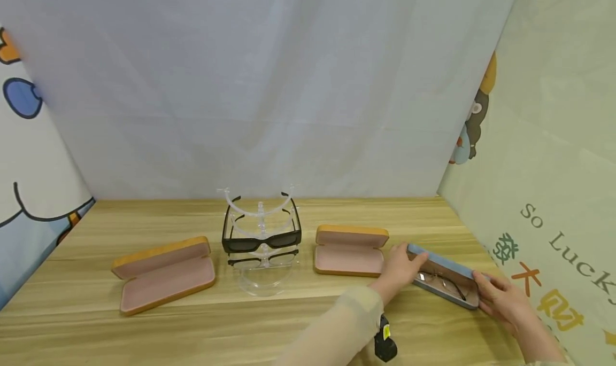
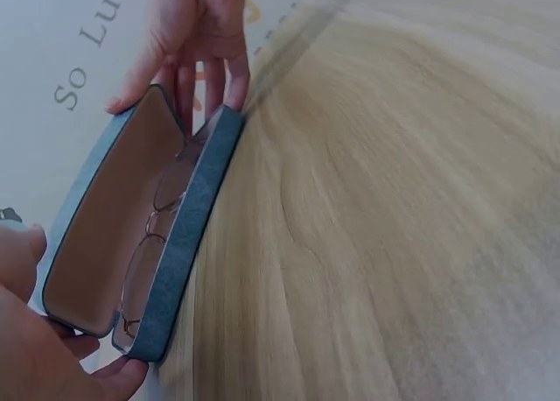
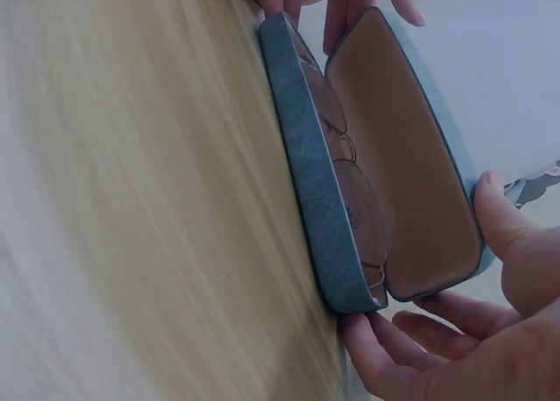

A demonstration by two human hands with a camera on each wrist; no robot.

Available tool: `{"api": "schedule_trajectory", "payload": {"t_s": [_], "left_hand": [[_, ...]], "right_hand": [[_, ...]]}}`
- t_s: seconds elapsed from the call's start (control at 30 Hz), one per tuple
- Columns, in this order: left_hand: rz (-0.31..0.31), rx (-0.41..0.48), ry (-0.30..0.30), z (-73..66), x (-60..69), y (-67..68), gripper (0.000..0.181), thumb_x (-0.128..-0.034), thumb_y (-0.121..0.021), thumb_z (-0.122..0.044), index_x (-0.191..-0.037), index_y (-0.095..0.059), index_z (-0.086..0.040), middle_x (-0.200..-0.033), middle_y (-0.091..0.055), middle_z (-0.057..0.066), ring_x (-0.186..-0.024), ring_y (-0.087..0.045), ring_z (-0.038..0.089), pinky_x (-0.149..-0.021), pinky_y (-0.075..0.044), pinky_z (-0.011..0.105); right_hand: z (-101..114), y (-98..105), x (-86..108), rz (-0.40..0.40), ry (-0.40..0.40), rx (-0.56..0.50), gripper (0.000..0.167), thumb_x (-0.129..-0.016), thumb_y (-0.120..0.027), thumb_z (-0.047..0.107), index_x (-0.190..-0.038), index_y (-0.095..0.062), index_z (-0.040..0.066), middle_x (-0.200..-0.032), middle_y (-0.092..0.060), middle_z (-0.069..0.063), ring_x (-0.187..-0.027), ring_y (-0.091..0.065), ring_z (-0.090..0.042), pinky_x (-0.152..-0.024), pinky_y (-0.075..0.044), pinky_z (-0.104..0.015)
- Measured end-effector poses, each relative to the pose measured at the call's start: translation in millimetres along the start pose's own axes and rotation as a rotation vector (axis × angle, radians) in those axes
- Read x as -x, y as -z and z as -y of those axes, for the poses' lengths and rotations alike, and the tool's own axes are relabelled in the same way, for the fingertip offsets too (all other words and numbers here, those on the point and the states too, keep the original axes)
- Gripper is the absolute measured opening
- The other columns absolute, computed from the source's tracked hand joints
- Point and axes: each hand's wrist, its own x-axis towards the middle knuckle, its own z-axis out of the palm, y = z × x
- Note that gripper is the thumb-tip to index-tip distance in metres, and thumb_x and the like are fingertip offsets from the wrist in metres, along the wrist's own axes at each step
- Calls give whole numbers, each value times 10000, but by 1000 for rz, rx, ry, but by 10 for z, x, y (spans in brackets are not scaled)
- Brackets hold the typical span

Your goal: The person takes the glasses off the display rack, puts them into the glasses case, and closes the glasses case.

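At the wood-grain tabletop (image 1: pixel 192 331), we observe the left hand (image 1: pixel 398 270) and right hand (image 1: pixel 502 299) gripping opposite ends of the open blue eyeglass case (image 1: pixel 441 261), wire-rimmed eyeglasses (image 3: pixel 360 207) inside. Only the head view shows black sunglasses (image 1: pixel 262 242) left of it.

1. Far left on the desk (image 1: pixel 231 334): first case (image 1: pixel 168 286).
2. Next over's the stand (image 1: pixel 262 292), sunglasses (image 1: pixel 262 242) on it, eyeglasses (image 1: pixel 245 261) below those.
3. Just right of the stand: second case (image 1: pixel 349 259).
4. Rightmost: third case (image 1: pixel 440 259), specs (image 3: pixel 360 204) inside, sitting between left grip (image 1: pixel 400 267) and right grip (image 1: pixel 502 299).

Both wrist views close on case (image 2: pixel 127 208)
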Motion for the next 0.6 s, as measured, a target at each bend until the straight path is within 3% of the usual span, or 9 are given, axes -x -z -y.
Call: {"api": "schedule_trajectory", "payload": {"t_s": [0.1, 0.23, 0.3, 0.37, 0.43, 0.53, 0.6], "left_hand": [[-66, -18, -27, 14, 6, -21, 556, -874, -558, -439, -1289, -495, -74, -1271, -534, 68, -1171, -496, 238, -940, -424, 390], [-128, -49, -19, 7, 9, -17, 513, -852, -601, -416, -1253, -536, -102, -1197, -595, 46, -1118, -538, 230, -930, -429, 373], [-127, -53, -12, 5, 17, -11, 504, -847, -612, -404, -1252, -537, -113, -1185, -602, 39, -1106, -545, 230, -913, -442, 365], [-120, -57, -15, 4, 27, -4, 490, -843, -624, -387, -1242, -544, -114, -1163, -612, 38, -1081, -557, 232, -885, -458, 361], [-119, -51, -16, 6, 37, -6, 472, -835, -640, -371, -1223, -557, -117, -1132, -623, 36, -1049, -570, 233, -852, -473, 357], [-135, -56, -16, 13, 46, -18, 455, -824, -655, -365, -1199, -571, -121, -1091, -636, 33, -1002, -587, 232, -816, -485, 349], [-150, -53, -14, 22, 41, -35, 446, -818, -661, -367, -1184, -579, -126, -1073, -641, 29, -986, -593, 228, -805, -488, 345]], "right_hand": [[-39, -3, 4, 3, 20, -13, 917, -879, -467, 512, -1424, -17, -72, -1450, -53, -318, -998, -575, -72, -833, -498, -252], [-44, -6, -11, 22, 37, -13, 877, -896, -473, 472, -1429, -24, -62, -1456, -39, -310, -1130, -530, -182, -846, -494, -262], [-56, 1, -14, 33, 43, -10, 870, -902, -475, 456, -1428, -11, -58, -1457, -32, -309, -1251, -398, -281, -853, -490, -264], [-75, 10, -14, 36, 43, -8, 873, -901, -480, 455, -1429, -5, -53, -1460, -26, -301, -1182, -489, -229, -849, -490, -252], [-93, 21, -12, 32, 46, -11, 877, -896, -497, 446, -1429, -13, -55, -1460, -25, -296, -996, -575, -47, -842, -492, -245], [-112, 26, -11, 34, 50, -18, 886, -888, -517, 444, -1431, -21, -50, -1464, -30, -281, -823, -508, 119, -840, -491, -236], [-117, 29, -8, 40, 57, -21, 888, -887, -528, 434, -1430, -20, -52, -1462, -28, -287, -821, -511, 117, -843, -490, -239]]}}
